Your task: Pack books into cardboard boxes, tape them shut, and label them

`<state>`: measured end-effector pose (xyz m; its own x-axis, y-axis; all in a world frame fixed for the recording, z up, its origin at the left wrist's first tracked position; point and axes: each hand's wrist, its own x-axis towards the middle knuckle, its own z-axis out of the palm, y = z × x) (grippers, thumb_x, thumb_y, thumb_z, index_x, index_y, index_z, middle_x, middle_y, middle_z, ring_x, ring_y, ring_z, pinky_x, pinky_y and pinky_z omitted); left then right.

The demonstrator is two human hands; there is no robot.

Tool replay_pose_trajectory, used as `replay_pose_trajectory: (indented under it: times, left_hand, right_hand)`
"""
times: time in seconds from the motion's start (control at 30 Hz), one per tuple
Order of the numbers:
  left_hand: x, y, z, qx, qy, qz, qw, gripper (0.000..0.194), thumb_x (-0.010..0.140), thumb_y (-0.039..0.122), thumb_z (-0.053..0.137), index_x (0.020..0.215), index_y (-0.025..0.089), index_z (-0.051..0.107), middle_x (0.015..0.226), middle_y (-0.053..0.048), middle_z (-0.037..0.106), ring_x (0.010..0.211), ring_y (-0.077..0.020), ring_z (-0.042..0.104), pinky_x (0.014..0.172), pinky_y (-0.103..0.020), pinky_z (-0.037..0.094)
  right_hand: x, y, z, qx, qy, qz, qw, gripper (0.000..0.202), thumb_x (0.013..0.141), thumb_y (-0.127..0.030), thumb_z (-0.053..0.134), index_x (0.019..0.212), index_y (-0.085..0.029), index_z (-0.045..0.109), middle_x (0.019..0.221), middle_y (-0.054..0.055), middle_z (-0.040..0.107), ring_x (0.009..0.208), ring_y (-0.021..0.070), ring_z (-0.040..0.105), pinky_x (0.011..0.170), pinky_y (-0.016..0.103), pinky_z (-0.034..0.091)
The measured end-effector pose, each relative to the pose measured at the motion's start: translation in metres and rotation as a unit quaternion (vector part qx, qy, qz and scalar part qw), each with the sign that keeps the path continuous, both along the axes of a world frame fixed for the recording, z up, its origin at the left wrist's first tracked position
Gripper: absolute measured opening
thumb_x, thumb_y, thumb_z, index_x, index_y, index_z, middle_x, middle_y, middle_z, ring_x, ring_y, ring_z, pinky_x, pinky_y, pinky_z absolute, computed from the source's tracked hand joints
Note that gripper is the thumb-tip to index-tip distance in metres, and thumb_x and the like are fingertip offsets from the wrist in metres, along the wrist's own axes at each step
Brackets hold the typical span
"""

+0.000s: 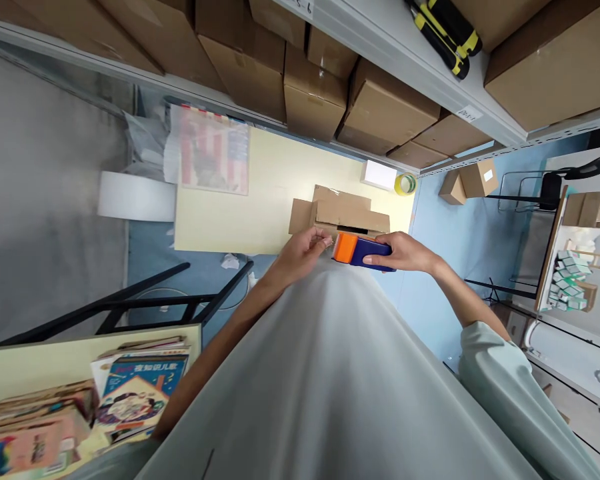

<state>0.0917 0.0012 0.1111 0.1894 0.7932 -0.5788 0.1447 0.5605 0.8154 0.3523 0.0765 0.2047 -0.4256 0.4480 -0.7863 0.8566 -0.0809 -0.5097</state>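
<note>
My right hand [400, 253] is wrapped round a dark blue box-like object with an orange end [347, 248], held level in front of my shirt. Just left of the orange end, my left hand [305, 253] has its thumb and fingertips pinched together; what lies between them is too small to make out. Beyond both hands an opened brown cardboard box [343, 208] rests at the near edge of the pale yellow table [275, 173], its flaps spread and a dark slot showing.
On the table are a white box [379, 175], a yellow-green tape roll [405, 184] and a plastic-wrapped flag-patterned packet [215, 150]. A shelf of cartons [315, 87] overhangs the far side. Magazines [135, 397] lie at lower left, by a black metal frame [200, 303].
</note>
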Motion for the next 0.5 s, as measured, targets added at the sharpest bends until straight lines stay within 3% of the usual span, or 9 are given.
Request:
replay_pose_trajectory:
  times: [0.13,0.3,0.5]
  left_hand:
    - [-0.016,0.006,-0.003,-0.013,-0.024,0.019,0.999,0.040,0.086,0.058,0.070,0.102,0.021,0.071,0.068,0.002,0.057,0.061,-0.0165,0.053,0.056,-0.027,0.042]
    - [-0.045,0.012,-0.027,-0.048,-0.062,0.071,0.994,0.048,0.075,0.060,0.079,0.100,0.019,0.071,0.072,0.003,0.053,0.054,-0.0099,0.038,0.052,-0.026,0.033]
    - [-0.053,0.020,-0.059,-0.064,-0.090,0.077,0.991,0.040,0.076,0.054,0.079,0.095,0.020,0.067,0.066,0.005,0.041,0.054,-0.0091,0.030,0.052,-0.026,0.027]
  right_hand:
    - [0.009,0.003,0.013,-0.027,-0.008,-0.030,0.999,0.061,0.089,-0.081,0.074,0.096,-0.021,0.073,0.077,0.002,0.076,0.066,0.0174,0.071,0.063,0.027,0.049]
    - [0.024,0.013,0.023,-0.043,-0.064,-0.054,0.996,0.064,0.084,-0.084,0.077,0.089,-0.020,0.071,0.072,0.004,0.078,0.063,0.0190,0.073,0.058,0.027,0.049]
    - [0.018,0.032,0.002,-0.029,-0.089,-0.012,0.996,0.066,0.085,-0.086,0.074,0.082,-0.020,0.070,0.069,0.005,0.077,0.062,0.0193,0.071,0.061,0.029,0.050]
